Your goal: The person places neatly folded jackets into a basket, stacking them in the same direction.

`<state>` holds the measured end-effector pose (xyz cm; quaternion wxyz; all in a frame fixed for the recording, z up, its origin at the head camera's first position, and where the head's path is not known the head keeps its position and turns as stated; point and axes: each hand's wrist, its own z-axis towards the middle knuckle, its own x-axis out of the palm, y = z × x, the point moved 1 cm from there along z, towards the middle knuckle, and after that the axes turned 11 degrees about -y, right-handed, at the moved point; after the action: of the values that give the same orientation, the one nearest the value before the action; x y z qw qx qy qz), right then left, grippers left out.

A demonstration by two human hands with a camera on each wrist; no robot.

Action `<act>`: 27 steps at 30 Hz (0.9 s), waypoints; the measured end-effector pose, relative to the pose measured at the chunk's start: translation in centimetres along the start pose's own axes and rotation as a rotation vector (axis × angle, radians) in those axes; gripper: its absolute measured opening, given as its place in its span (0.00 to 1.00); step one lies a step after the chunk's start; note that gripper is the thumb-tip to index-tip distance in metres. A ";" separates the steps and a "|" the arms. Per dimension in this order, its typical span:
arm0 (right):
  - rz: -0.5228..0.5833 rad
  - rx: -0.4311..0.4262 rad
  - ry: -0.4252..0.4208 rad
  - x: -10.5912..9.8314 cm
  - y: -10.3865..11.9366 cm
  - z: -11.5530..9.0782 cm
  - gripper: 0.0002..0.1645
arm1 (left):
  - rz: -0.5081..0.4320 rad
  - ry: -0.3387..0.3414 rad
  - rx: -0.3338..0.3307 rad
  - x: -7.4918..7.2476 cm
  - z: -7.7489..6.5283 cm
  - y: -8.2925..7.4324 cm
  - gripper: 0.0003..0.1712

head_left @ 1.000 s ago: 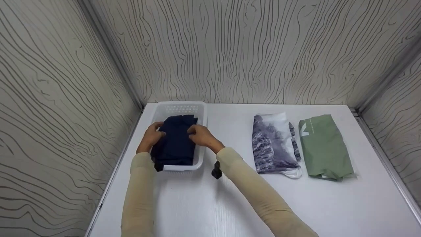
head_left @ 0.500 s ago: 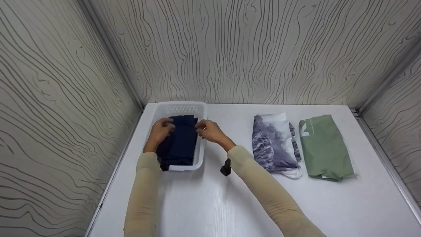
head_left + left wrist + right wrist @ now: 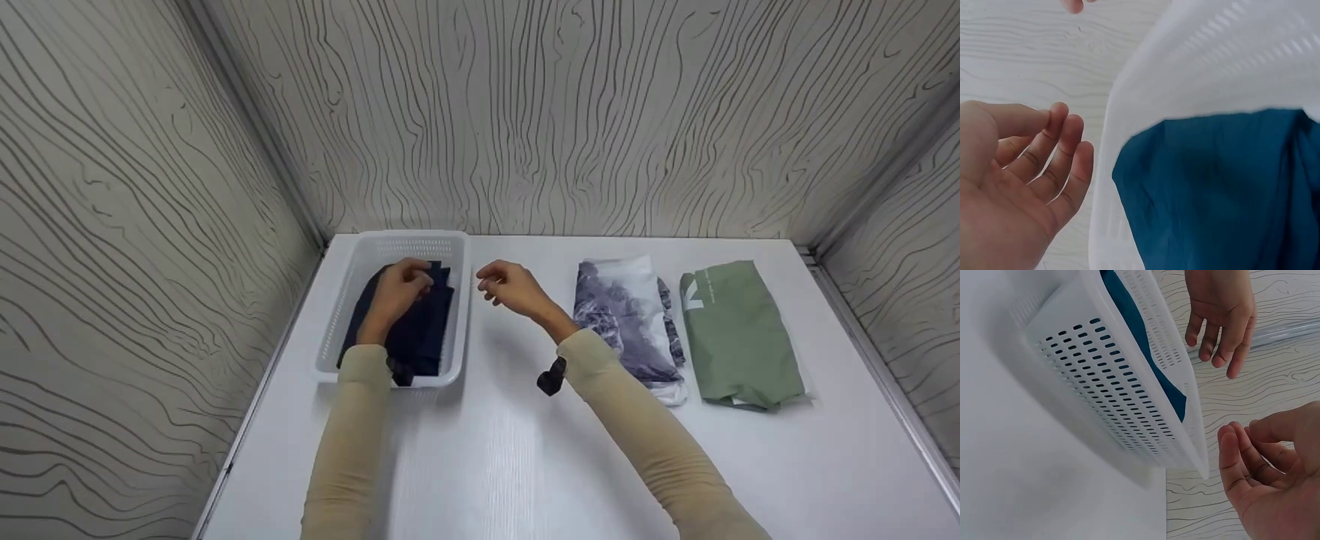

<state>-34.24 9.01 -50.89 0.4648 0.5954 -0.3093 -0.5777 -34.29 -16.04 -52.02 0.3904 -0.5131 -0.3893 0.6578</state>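
Note:
A folded navy garment [image 3: 427, 334] lies inside a white perforated basket [image 3: 459, 322] at the table's back left. My left hand [image 3: 405, 283] hovers over the garment's far end with its fingers relaxed and holds nothing. In the left wrist view the left hand's fingers [image 3: 1055, 157] are loose beside the basket rim [image 3: 1129, 112] and the cloth [image 3: 1219, 191]. My right hand [image 3: 504, 283] is just right of the basket, above the table, loosely curled and empty. The right wrist view shows the basket [image 3: 1117, 399], the left hand [image 3: 1221, 320] and the right hand [image 3: 1264, 467] apart from it.
A folded purple-and-white printed garment [image 3: 622, 322] and a folded green garment [image 3: 739, 330] lie side by side at the right of the white table [image 3: 487, 450]. Patterned walls close in the left, back and right sides.
Both hands have let go of the navy garment, which now lies down in the basket. The right hand drew out to the right; the left moved over the garment's far end.

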 end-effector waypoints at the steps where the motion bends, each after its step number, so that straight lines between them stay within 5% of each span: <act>1: 0.005 0.000 -0.001 -0.4 -0.1 -0.1 0.18 | -0.010 0.003 0.006 0.2 -0.1 -0.2 0.17; 20: 0.065 -0.064 -0.065 -6.2 -1.0 -2.6 0.16 | -0.129 0.051 0.090 5.3 -1.3 -3.4 0.14; 27: 0.071 -0.027 -0.091 -8.7 -2.0 -3.6 0.17 | -0.142 0.078 0.107 7.3 -1.9 -4.6 0.15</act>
<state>-32.25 18.31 -49.58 0.4783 0.5511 -0.3432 -0.5914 -33.14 -7.32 -50.90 0.4778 -0.4880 -0.3736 0.6277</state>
